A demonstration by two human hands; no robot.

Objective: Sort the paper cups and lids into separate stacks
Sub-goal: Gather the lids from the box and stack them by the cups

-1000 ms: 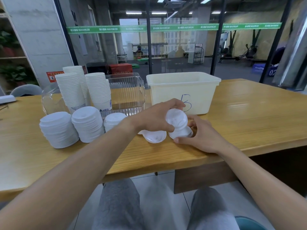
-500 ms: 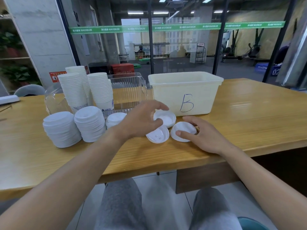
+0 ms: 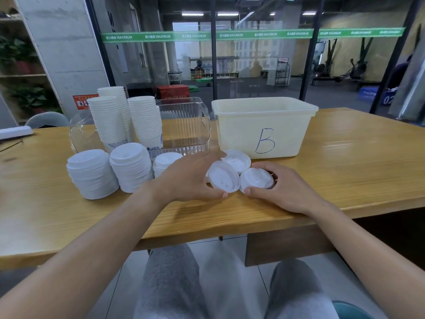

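The left hand (image 3: 190, 178) has just tilted one loose lid (image 3: 223, 180) off the surface, fingers pinching its rim; the right hand (image 3: 279, 189) now cups another lid (image 3: 256, 178), both probably headed for the lid stacks (image 3: 131, 166)

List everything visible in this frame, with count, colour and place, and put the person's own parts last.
lid stacks: three, white, left part of the table, in front of the cup stacks; the rightmost is short.
cup stacks: at least three, white, behind the lid stacks.
clear container: one, transparent, between the cups and the bin.
bin marked B: one, cream, centre back of the table.
loose lids: three, white, in front of the bin, between the hands.
table: one, light wood.
left hand: grips the tilted middle loose lid.
right hand: fingers curled round the rightmost loose lid.
legs: two, grey trousers, below the table edge.
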